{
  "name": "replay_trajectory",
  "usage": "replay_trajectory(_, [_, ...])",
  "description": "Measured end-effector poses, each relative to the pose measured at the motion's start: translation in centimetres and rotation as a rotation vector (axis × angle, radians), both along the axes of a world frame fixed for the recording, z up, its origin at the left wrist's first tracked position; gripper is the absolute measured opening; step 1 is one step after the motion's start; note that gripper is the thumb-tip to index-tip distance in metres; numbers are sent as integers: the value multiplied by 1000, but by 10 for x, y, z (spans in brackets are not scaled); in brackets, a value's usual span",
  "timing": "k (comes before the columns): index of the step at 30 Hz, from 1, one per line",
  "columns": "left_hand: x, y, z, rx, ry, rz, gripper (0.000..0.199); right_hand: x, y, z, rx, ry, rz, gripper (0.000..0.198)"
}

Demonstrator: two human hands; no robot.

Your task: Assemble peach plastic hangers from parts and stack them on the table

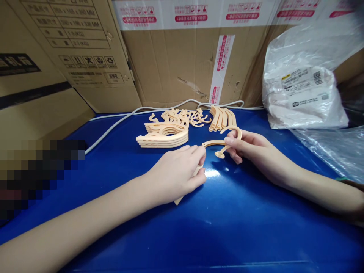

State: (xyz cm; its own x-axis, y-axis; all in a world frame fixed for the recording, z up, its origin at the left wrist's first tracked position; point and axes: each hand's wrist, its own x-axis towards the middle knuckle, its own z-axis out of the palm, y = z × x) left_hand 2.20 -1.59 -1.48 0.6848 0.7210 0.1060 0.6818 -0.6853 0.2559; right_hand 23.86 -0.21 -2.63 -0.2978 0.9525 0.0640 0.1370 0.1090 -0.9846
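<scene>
My right hand (246, 146) pinches a beige plastic hanger hook (238, 132), its round disc end pointing down and left. A thin curved beige strip (213, 143) runs from the right fingers to the fingertips of my left hand (182, 172). The left hand is closed around a beige hanger arm (178, 201), mostly hidden, with one end poking out below the palm. Beyond the hands lie a stack of folded beige hangers (163, 141), a pile of loose hooks (184, 115) and a row of curved hanger arms (223, 118).
The work surface is a glossy blue tabletop (199, 235). Cardboard boxes (176, 64) stand along the back and left. A white cable (113, 133) crosses the rear. At the right sit a white plastic parcel bag (304, 98) and clear plastic wrap (335, 151).
</scene>
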Motion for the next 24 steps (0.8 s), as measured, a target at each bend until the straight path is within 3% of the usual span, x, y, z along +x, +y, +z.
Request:
replay_trajectory(5, [-1,-2,3,3,43,-49,5,1,0,1,1,-38,-7,24])
replay_trajectory(11, [3,-5,-1,70,16,14,14,1,0,2,6,-72,-4,19])
replay_trajectory(24, [6,-8,-5,155,0,113,24,1,2,-1,-49,96,-99,23])
